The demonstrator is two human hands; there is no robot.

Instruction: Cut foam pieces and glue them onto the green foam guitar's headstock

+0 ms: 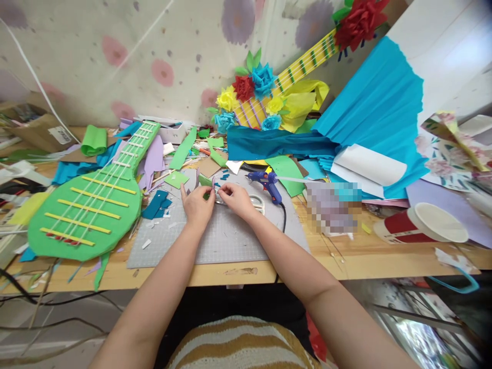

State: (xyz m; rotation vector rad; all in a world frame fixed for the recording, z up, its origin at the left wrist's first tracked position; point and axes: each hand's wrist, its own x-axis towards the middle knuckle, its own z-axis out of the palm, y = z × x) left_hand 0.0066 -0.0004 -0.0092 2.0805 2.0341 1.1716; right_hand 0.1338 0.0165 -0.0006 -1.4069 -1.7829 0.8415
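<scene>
Over the grey cutting mat [230,241], my left hand [199,205] pinches a small green and purple paper piece [206,181], its index finger held apart. Close to its right, my right hand [235,199] has thumb and fingertips pressed together; whatever they grip is too small to make out. White-handled scissors [258,203] lie partly behind my right hand. Just beyond lies a blue glue gun [267,180] with a clear glue stick in its back. Small dark blue scraps [222,177] are scattered behind my fingertips, and folded blue paper [157,204] rests left of my left hand.
A green paper lute [88,210] takes up the table's left side. At the back stands a flower-covered yellow paper instrument [303,64]. Blue crepe paper [376,118] spreads at right, behind a paper cup [421,223]. The glue gun's cord [285,218] drops over the front edge.
</scene>
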